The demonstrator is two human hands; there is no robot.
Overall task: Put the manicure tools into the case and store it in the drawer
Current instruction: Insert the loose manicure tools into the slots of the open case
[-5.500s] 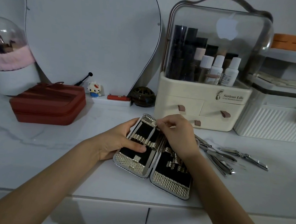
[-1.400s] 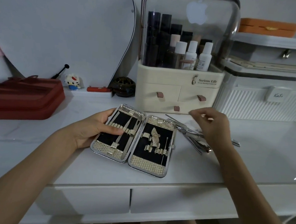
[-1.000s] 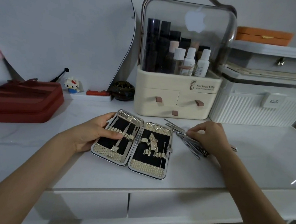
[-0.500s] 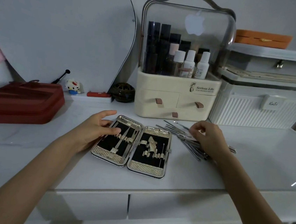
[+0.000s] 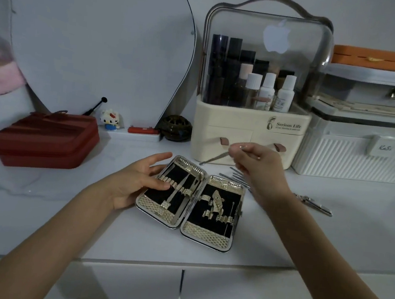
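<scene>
An open, silver-rimmed manicure case with black lining (image 5: 189, 203) lies flat on the white marble-look bench (image 5: 340, 240), just behind two closed white drawer fronts (image 5: 238, 288). The left hand (image 5: 137, 179) rests at its nine o'clock edge, fingers straight and spread, thumb pressing the left half's strap row. The right hand (image 5: 260, 168), raised at the case's one o'clock, pinches a thin silver metal pick (image 5: 217, 156) between thumb and forefinger, its tip pointing down-left. Loose silver tools (image 5: 235, 176) lie at two o'clock, mostly hidden behind that wrist; one plier-like piece (image 5: 313, 205) shows at three o'clock. How many tools sit in the case is hard to make out.
</scene>
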